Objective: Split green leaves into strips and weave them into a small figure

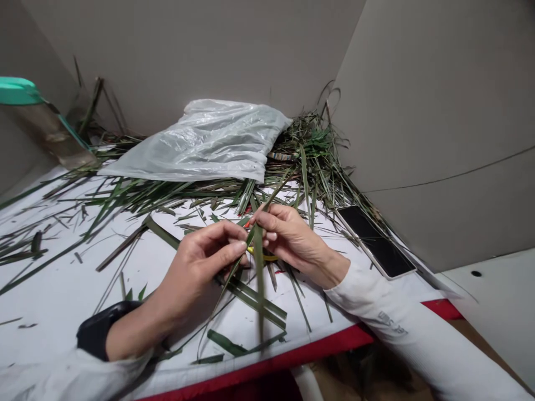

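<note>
My left hand (200,262) and my right hand (288,236) meet in the middle of the table, fingertips pinching a narrow green leaf strip (259,273). The strip hangs down below my fingers, and its other end rises past my right hand. A small yellow loop (264,257) with a bit of orange (247,224) shows between my hands, partly hidden by my fingers. Flat cut leaf strips (251,298) lie on the white table (71,289) under my hands.
A heap of long green leaves (311,159) and a clear plastic bag (200,142) lie at the back against a grey wall (167,55). A smartphone (376,242) lies to the right. A green-lidded jar (42,120) stands far left. The table's front edge is red.
</note>
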A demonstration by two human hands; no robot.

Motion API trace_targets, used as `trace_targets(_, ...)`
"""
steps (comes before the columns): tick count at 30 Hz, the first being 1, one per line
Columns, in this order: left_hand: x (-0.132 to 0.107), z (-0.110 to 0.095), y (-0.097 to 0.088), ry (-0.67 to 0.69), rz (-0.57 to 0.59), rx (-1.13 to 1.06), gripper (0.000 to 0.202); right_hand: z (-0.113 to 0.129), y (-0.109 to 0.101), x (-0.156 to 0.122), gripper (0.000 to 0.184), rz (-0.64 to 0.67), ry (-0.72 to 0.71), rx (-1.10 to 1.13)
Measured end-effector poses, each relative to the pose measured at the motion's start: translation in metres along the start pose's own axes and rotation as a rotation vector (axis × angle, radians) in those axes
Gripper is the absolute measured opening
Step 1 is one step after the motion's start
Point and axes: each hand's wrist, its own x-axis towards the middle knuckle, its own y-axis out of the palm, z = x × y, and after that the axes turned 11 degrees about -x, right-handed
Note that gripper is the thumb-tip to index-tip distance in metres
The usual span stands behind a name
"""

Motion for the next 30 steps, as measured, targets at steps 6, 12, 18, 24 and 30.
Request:
trace_targets(6,-0.007,0.000,0.000,0.309,-0.120,0.515,0.012,-0.005,0.000,-0.003,0.028,-0.097,-0.131,-0.240)
trace_targets(12,-0.006,0.006,-0.002,0.364,-0.094,0.624,0.017,-0.007,0.002,-0.004,0.034,-0.181,-0.150,-0.344)
trace_targets(18,-0.007,0.001,0.000,0.369,-0.034,0.566,0.020,-0.013,0.002,-0.003,0.030,-0.157,-0.114,-0.241)
trace_targets(24,-0.007,0.001,0.004,0.322,-0.048,0.513,0.017,-0.007,0.003,-0.006,0.029,-0.208,-0.151,-0.292)
trace_targets(30,-0.007,0.002,0.002,0.188,-0.025,0.477,0.023,-0.001,0.007,-0.010,0.024,-0.241,-0.219,-0.426)
